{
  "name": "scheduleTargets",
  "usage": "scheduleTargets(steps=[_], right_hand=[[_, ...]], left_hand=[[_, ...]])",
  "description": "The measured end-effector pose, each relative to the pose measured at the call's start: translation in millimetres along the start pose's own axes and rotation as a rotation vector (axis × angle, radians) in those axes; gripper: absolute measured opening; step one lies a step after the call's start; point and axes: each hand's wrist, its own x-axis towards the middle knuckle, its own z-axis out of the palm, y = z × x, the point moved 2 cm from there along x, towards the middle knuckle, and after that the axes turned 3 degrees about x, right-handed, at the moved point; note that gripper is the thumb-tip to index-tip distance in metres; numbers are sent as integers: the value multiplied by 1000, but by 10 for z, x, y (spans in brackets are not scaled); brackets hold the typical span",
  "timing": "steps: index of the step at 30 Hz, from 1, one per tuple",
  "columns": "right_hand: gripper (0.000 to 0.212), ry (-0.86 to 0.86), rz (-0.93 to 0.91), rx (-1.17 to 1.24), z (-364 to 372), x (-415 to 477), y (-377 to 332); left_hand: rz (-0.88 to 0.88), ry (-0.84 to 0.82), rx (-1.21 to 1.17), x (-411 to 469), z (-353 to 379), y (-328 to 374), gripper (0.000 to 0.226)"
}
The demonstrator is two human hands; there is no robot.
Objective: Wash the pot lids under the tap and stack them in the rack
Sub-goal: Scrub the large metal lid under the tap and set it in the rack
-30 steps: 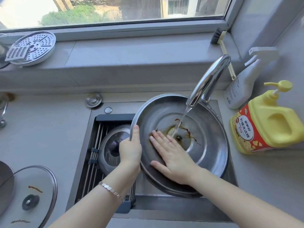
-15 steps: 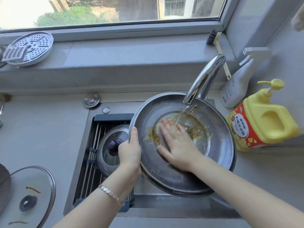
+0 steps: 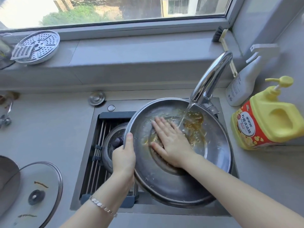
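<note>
The left hand (image 3: 123, 157) grips the steel lid's (image 3: 213, 165) left rim, tilting it over the sink. The right hand (image 3: 171, 142) presses flat inside it, just left of the tap's (image 3: 212, 76) stream.

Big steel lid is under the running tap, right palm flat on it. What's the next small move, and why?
Probably slide the right hand toward the brown residue beside the water stream and rub; it looks unwashed, and the left hand grips the rim of the steel lid.
</note>
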Motion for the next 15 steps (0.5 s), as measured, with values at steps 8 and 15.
scheduleTargets(steps=[8,15], right_hand=[[53,-266,494,-70,309,-542,662],[45,-359,565,-149,357,-641,642]], left_hand=[[353,178,328,-53,-465,438,55],[544,162,446,-185,-556,662,57]])
